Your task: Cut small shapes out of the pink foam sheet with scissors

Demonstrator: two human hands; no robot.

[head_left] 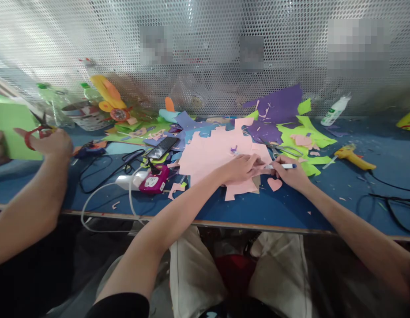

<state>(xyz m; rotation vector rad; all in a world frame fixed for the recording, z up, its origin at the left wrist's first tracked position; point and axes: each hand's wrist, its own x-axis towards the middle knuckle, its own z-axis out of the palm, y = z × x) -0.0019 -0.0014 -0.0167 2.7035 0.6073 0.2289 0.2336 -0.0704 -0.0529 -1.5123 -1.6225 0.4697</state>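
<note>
On pink paper left fingers rest, their gap unclear; right fingers pinch a partly hidden marker

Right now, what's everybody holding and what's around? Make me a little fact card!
Left hand: resting on large ragged pink paper sheet
Right hand: holding slim white pen with dark end
Near right hand: small pink paper heart
Right side of blue table: yellow glue gun, white plastic bottle
Co-worker's hand: holding red-handled scissors by light-green paper sheet

Right grip pinched, forearms converging.
</note>
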